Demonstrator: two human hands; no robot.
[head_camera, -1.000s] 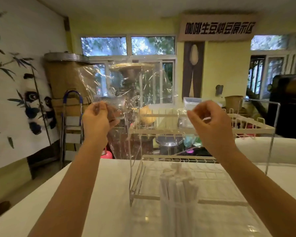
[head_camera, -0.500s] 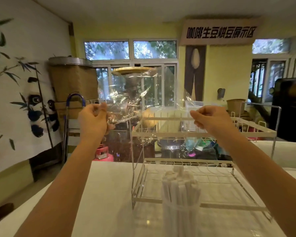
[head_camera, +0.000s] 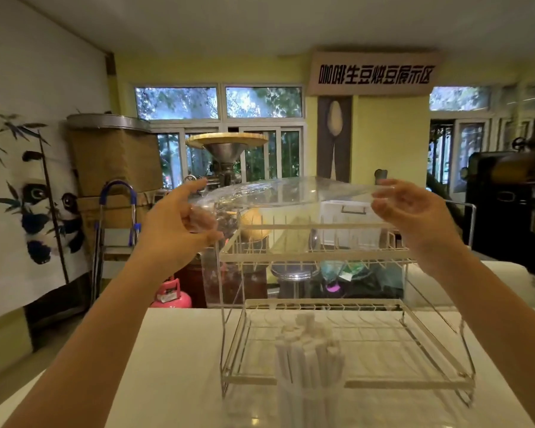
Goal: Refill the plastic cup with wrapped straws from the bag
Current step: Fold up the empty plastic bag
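Observation:
An empty clear plastic bag (head_camera: 291, 193) is stretched nearly flat at chest height, above a white wire rack. My left hand (head_camera: 179, 223) holds its left end with loosely curled fingers. My right hand (head_camera: 414, 214) holds its right edge at the fingertips. Below, at the near edge of the table, a clear plastic cup (head_camera: 306, 406) stands packed with white wrapped straws (head_camera: 309, 344), upright and bunched together. Both hands are well above the cup and behind it.
The two-tier wire rack (head_camera: 315, 254) stands on the white table (head_camera: 173, 350) just behind the cup. Beyond the table are a pink gas cylinder (head_camera: 172, 296), a step ladder (head_camera: 115, 230), a metal funnel machine (head_camera: 226, 156) and a dark machine (head_camera: 513, 205) at right.
The bag hung upright between my pinching hands; now it lies almost flat. My hands have spread further apart and their fingers have loosened.

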